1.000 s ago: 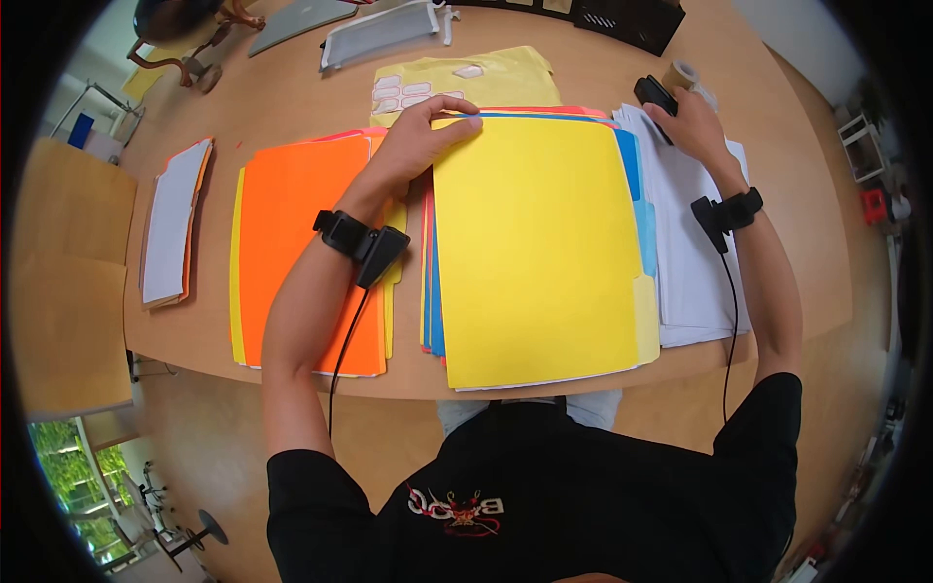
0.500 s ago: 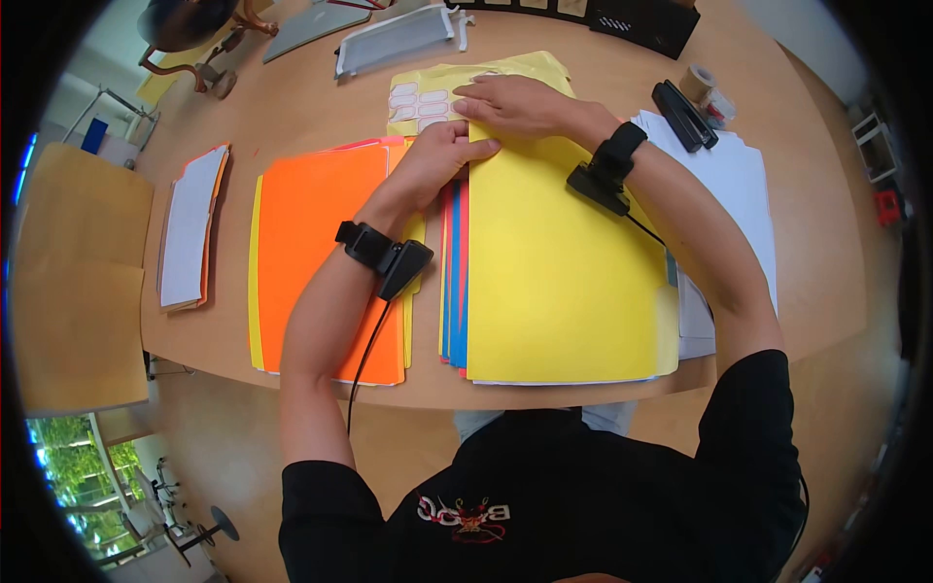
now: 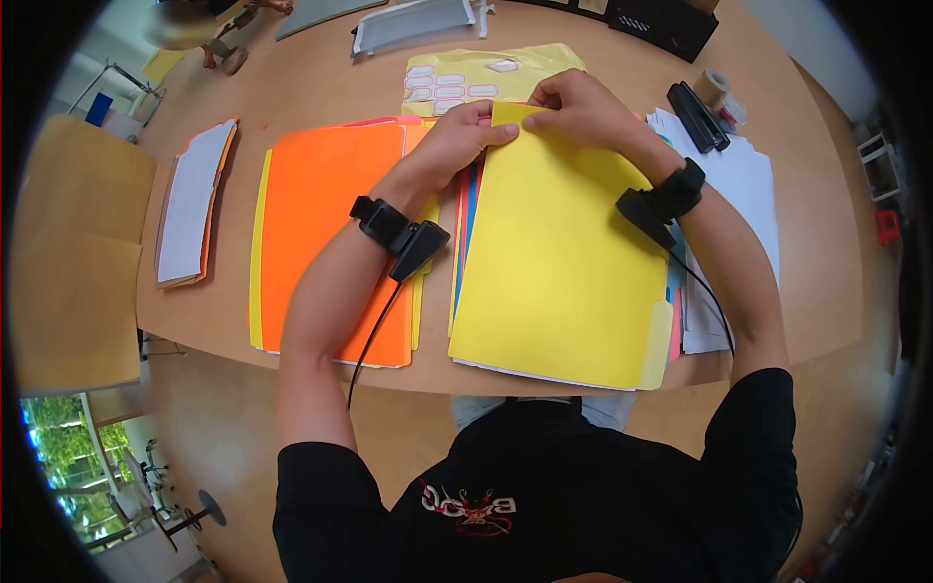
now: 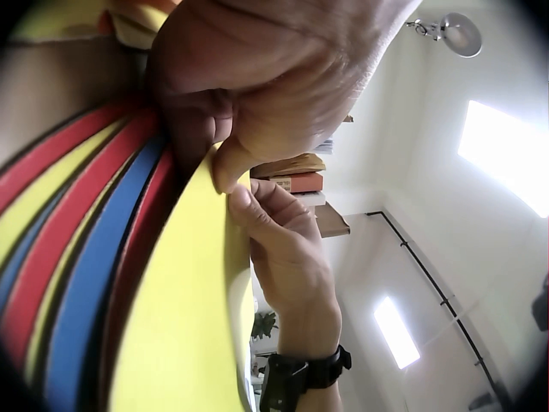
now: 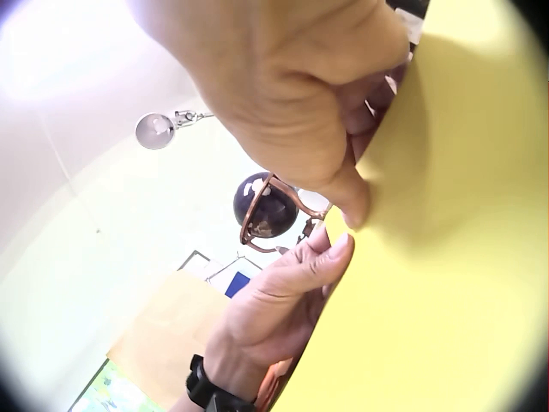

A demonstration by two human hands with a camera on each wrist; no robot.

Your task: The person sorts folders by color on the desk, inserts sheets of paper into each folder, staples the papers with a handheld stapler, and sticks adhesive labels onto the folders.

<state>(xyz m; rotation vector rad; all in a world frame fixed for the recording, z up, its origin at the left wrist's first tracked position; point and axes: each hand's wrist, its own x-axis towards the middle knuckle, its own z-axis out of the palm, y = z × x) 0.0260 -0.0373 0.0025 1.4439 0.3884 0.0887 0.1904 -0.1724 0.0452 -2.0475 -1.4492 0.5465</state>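
Observation:
A yellow folder (image 3: 564,262) lies on top of a stack of coloured folders, a little askew. At its top left corner the left hand (image 3: 457,144) pinches the edge, thumb on the yellow face. Close beside it, the right hand (image 3: 585,112) pinches the top edge between thumb and fingers. In the left wrist view, red, blue and yellow folder edges (image 4: 94,283) fan out under the yellow folder (image 4: 184,300). The right wrist view has both thumbs on the yellow folder (image 5: 429,257) near its corner; the fingers behind it are partly hidden.
An orange folder stack (image 3: 335,233) lies to the left, with a narrow white-topped stack (image 3: 194,209) farther left. White papers (image 3: 758,214) and a black stapler (image 3: 698,117) are at the right. Behind the hands lies a yellow envelope (image 3: 486,73) with labels.
The right hand has left the stapler and come over to the folder's top edge, where it now pinches. The yellow folder has tilted slightly, and the left hand stays at the corner.

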